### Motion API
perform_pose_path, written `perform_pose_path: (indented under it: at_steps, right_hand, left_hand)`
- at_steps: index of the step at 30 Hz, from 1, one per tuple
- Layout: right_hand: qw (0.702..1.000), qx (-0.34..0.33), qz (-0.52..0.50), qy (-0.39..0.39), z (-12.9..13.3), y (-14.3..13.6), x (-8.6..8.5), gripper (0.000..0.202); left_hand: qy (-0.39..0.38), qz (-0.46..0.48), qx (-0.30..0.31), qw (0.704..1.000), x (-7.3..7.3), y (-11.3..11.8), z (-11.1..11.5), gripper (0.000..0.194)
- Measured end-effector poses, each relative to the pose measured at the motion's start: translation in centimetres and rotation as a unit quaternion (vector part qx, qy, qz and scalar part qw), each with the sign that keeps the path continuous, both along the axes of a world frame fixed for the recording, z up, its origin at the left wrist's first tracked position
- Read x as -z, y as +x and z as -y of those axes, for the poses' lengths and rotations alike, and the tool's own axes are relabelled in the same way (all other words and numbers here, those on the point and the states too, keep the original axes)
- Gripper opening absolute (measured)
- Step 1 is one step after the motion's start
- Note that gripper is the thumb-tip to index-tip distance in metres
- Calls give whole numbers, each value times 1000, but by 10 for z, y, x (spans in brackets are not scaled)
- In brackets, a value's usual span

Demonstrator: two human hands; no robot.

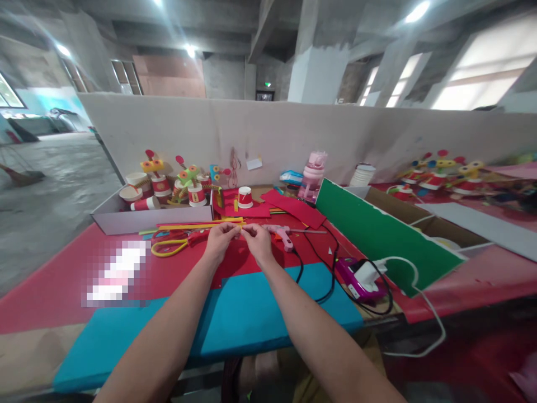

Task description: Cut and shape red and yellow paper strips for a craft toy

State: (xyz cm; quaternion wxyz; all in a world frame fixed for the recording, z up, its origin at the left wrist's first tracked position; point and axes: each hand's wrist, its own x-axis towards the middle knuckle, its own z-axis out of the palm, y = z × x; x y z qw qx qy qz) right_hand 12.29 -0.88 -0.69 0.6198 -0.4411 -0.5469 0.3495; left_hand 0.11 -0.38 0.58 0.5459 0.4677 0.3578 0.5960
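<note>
My left hand (221, 239) and my right hand (259, 240) meet over the red table covering, fingertips pinched together. Between them shows a small yellow strip (240, 224), probably paper, mostly hidden by the fingers. Just right of my right hand lies a pink glue gun (286, 237) with a grey stick out of its back. Yellow-handled scissors (169, 247) rest to the left of my left hand. Long yellow strips (188, 226) lie behind it. Farther back stands a red and white paper cup (245, 197).
A white box (184, 221) at the left holds paper cups and cup figures. A green-sided box (377, 235) stands right, near a purple power strip (361, 282) with cables. Blue board (268, 313) lines the front edge; a pink water bottle (314, 174) stands behind.
</note>
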Motion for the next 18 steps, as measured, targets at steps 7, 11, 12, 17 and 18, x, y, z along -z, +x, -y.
perform_pose_path:
  at_steps: [7, 11, 12, 17, 18]
  right_hand:
    - [981, -130, -138, -37, 3, -4, -6, 30]
    - [990, -127, -53, 25, 7, -4, -10, 31]
    - [991, -121, -37, 33, 7, -3, -10, 28]
    - [995, -31, 44, 83, 10, -1, -13, 15]
    - [994, -8, 64, 92, 11, 0, -14, 13]
  left_hand:
    - [-128, 108, 41, 985, 0, -9, -6, 15]
    - [-174, 132, 87, 972, -1, -14, -6, 8]
    - [-178, 134, 93, 970, -1, -15, -6, 7]
    - [-186, 142, 108, 966, 0, -15, -7, 11]
    - [-184, 141, 104, 967, 0, -15, -7, 13]
